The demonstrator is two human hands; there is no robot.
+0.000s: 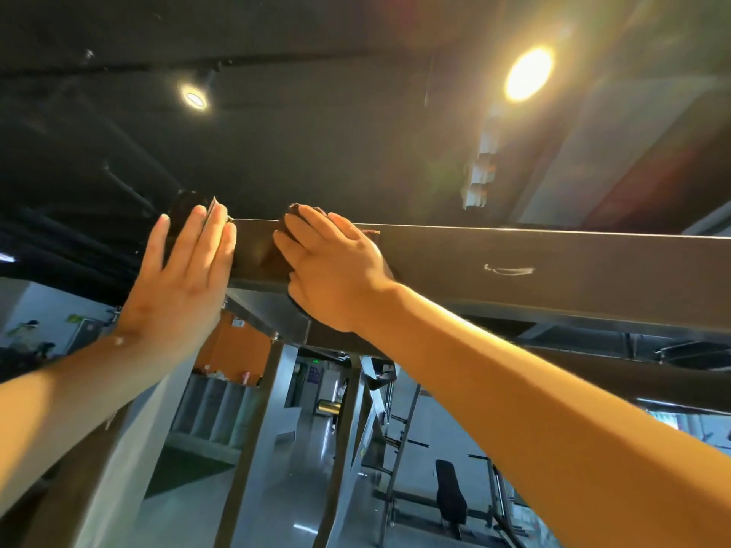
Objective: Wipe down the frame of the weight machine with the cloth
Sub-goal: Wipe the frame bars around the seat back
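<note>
Dark cloth (288, 217) on overhead frame beam (553, 267), under flat right hand (332, 270), apparently pressed not gripped, left hand (182, 270) flat alongside

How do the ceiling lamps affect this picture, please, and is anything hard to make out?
Head view: the large lamp flares hard, spreading warm haze and coloured ghosts over the upper right; the small lamp glares less; the dark cloth under the right hand barely stands out from the shaded beam; the left hand is lit warm.
</note>
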